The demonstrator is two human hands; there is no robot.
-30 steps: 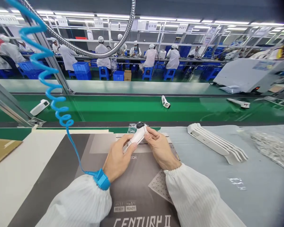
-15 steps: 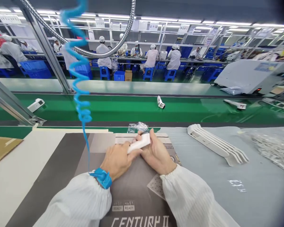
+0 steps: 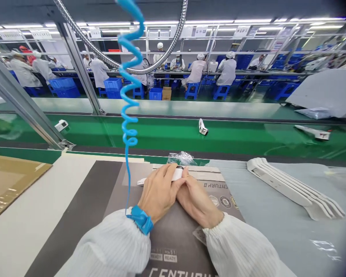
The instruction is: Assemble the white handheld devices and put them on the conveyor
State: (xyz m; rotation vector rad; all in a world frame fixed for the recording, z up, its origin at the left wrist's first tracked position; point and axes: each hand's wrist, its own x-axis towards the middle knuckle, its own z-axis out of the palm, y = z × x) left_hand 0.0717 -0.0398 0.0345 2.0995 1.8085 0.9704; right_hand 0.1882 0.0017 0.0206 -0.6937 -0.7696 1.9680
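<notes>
Over the dark printed cardboard (image 3: pixel 173 234), both my hands are closed around a white plastic part (image 3: pixel 177 173) with a dark end. My left hand (image 3: pixel 159 190) lies over it from above, and a thin white tip sticks out beyond its left side. My right hand (image 3: pixel 197 200) wraps the other side, its thumb against the part near the dark end. Most of the part is hidden by my fingers. A blue strap (image 3: pixel 140 219) with a coiled blue cord (image 3: pixel 129 100) is on my left wrist.
Several white curved parts (image 3: pixel 291 186) lie stacked at right. Crumpled clear plastic (image 3: pixel 181 157) sits beyond my hands. A green belt (image 3: pixel 161 134) carries a small white piece (image 3: pixel 202 127). Brown cardboard (image 3: pixel 14 181) lies left. People in white work in the background.
The view has swung left. My left hand has moved over the white part and covers more of it; the part has turned, and a thin tip now shows at left.
</notes>
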